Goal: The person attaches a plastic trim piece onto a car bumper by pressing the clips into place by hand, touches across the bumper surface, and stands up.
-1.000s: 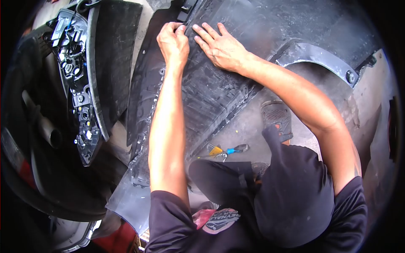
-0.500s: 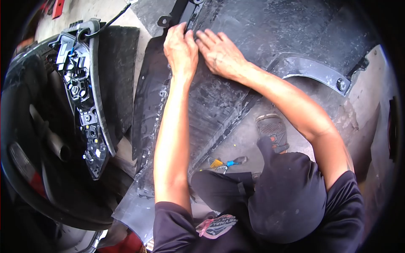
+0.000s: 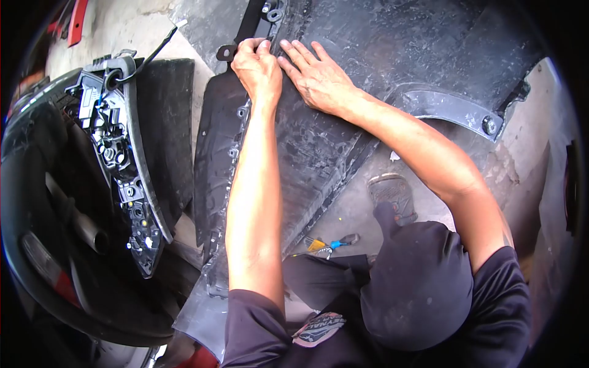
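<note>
A large scuffed dark plastic car panel (image 3: 319,144) lies in front of me. A black plastic strip (image 3: 250,24) with eyelets runs along its left edge. My left hand (image 3: 257,72) has its fingers curled over this strip, thumb against the seam; the fingertips are partly hidden. Just right of it, my right hand (image 3: 322,84) rests flat on the panel, fingers spread and nothing in it. Below my left hand, a row of small clip tabs (image 3: 234,153) follows the edge, partly behind my forearm.
At the left stands a dark car bumper (image 3: 37,184) near a tail lamp unit (image 3: 113,150) with a loose cable (image 3: 161,46). A tool with a blue and yellow handle (image 3: 334,244) lies on the floor by a shoe (image 3: 392,195). Clear plastic sheeting hangs at the right.
My left fingers have curled in from a straighter pose and shifted slightly left. My right hand stays on the panel, its fingers more spread. The view has tilted a little.
</note>
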`<state>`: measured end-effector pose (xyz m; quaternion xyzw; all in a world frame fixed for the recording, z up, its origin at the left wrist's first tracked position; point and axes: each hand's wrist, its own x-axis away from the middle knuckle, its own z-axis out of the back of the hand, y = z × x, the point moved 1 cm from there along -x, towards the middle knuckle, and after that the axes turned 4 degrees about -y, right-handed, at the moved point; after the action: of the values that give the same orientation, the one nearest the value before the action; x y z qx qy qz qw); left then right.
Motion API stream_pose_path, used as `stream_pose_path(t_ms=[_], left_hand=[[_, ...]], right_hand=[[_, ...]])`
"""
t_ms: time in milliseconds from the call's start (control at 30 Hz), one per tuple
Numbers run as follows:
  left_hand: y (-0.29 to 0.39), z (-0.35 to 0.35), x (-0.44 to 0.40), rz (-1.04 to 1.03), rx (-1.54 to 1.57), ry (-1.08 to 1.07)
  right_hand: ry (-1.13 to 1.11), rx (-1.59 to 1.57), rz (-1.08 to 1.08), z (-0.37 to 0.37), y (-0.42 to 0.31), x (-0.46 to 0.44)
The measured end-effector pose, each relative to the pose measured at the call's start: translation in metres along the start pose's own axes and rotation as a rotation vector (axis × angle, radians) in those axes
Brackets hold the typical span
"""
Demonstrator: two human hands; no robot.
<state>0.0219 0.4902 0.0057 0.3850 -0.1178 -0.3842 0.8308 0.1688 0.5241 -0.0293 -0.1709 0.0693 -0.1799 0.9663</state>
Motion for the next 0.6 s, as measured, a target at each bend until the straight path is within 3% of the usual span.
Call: stream_pose_path(t_ms=[67, 300, 433, 600], left_hand=[[0.002, 0.002, 0.001, 0.052, 0.029, -0.024], [0.006, 0.004, 0.002, -0.104, -0.147, -0.110], [0.020, -0.010, -0.006, -0.327, -0.315, -0.032], [0.037, -0.024, -0.045, -0.294, -0.105, -0.010]], right_hand=[[0.010, -0.007, -0.003, -0.001, 0.000, 0.001], [-0.021, -0.032, -0.009, 0.009, 0.003, -0.001], [0.107, -0.165, -0.078, 0.013, 0.007, -0.007], [0.242, -0.153, -0.183, 0.029, 0.029, -0.026]])
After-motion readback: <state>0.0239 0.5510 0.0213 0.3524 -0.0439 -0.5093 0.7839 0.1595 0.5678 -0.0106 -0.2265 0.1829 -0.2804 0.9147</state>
